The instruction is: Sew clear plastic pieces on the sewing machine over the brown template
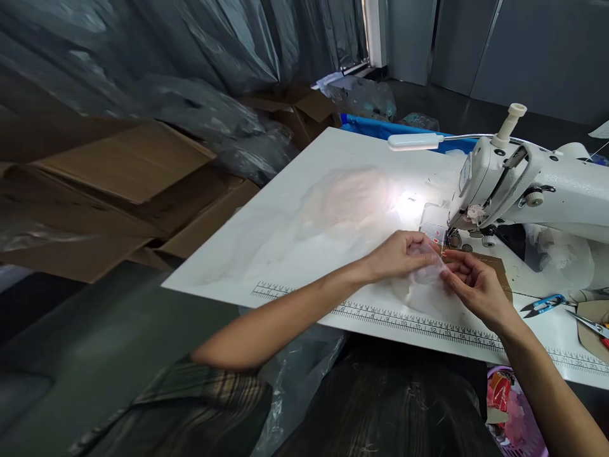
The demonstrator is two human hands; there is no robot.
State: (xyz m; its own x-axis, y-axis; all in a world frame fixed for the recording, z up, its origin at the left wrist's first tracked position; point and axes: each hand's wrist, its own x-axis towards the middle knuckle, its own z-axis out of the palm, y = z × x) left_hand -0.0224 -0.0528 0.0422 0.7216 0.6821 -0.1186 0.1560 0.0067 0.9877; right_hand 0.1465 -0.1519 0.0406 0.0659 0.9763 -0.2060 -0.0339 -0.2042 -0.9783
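Observation:
In front of the needle area of a white sewing machine [495, 178], a piece of thin, sheer whitish fabric [427, 270] hangs between my two hands. My left hand [404, 255] pinches its upper left part between thumb and fingers. At its right edge, the thumb and fingertips of my right hand [476, 287] close on the same fabric. Part of the fabric droops onto the white table [285, 216]. Under my right hand lies a brown board [497, 270]. The presser foot is partly hidden behind my fingers.
Blue thread snips [543, 305] and scissors [590, 324] lie to the right. A printed ruler [404, 320] runs along the table's front edge. A lit lamp [415, 141] hangs beside the machine. Cardboard boxes [128, 158] stand left; a purple basket [523, 438] sits below.

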